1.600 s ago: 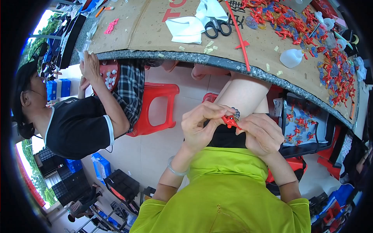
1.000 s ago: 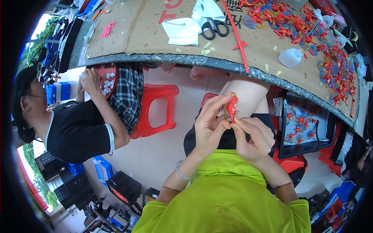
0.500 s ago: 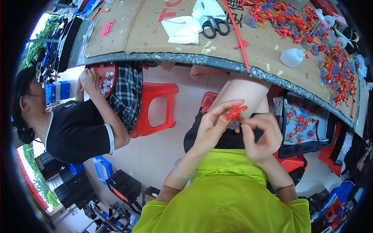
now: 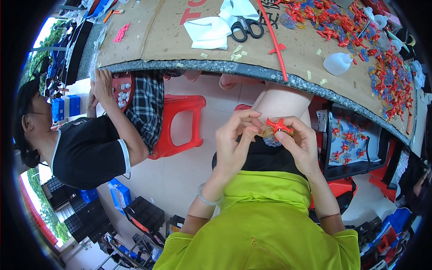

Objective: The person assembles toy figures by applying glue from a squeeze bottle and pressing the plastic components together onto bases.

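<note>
1. Nearest, both hands meet above the lap: left hand (image 4: 234,144) curled, fingertips pinching the small red plastic figure (image 4: 279,126); right hand (image 4: 301,144) closed on its other end, apparently steadying it for close work.
2. Beyond, a red plastic stool (image 4: 177,121) stands under the table edge.
3. Leftward, a co-worker's hand (image 4: 101,85) rests by a tray of white pieces.
4. Farthest, the cardboard-covered table (image 4: 157,36) carries black-handled scissors (image 4: 246,28), white cloth (image 4: 209,31) and loose red figures (image 4: 333,22), within reach.

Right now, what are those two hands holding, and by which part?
A small red plastic toy figure, pinched at its ends between the left hand and the right hand.
</note>
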Demonstrator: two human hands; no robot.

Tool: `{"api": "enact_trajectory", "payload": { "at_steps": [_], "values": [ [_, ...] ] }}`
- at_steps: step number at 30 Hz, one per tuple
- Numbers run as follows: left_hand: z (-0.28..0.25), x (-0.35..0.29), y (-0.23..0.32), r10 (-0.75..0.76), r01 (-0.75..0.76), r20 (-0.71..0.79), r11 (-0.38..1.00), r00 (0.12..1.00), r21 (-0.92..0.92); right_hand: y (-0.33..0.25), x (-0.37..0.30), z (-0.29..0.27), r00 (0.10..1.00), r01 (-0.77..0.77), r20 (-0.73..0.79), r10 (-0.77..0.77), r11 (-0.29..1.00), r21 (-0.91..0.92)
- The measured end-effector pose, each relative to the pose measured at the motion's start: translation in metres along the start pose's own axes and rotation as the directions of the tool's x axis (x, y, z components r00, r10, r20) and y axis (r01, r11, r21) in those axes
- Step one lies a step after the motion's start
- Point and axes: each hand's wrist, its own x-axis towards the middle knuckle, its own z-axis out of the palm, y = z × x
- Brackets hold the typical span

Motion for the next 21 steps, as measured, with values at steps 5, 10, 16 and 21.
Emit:
{"api": "enact_trajectory", "payload": {
  "at_steps": [5, 10, 16, 21],
  "values": [
    [-0.007, 0.011, 0.018, 0.240, -0.236, 0.021, 0.930, 0.971, 0.284, -0.004, -0.003, -0.001, 0.980, -0.164, 0.130, 0.147, 0.977, 0.133],
    [-0.013, 0.014, 0.019, 0.397, -0.407, 0.107, 0.836, 0.912, 0.368, -0.001, -0.005, -0.003, 0.981, -0.170, 0.128, 0.143, 0.956, 0.240],
    [-0.022, 0.019, 0.017, 0.525, -0.602, 0.296, 0.718, 0.798, 0.349, 0.006, -0.008, -0.009, 0.957, -0.224, 0.241, 0.162, 0.940, 0.257],
    [-0.021, 0.016, 0.020, 0.467, -0.594, 0.371, 0.684, 0.803, 0.423, 0.005, -0.009, -0.015, 0.943, -0.229, 0.300, 0.143, 0.933, 0.276]
  ]
}}
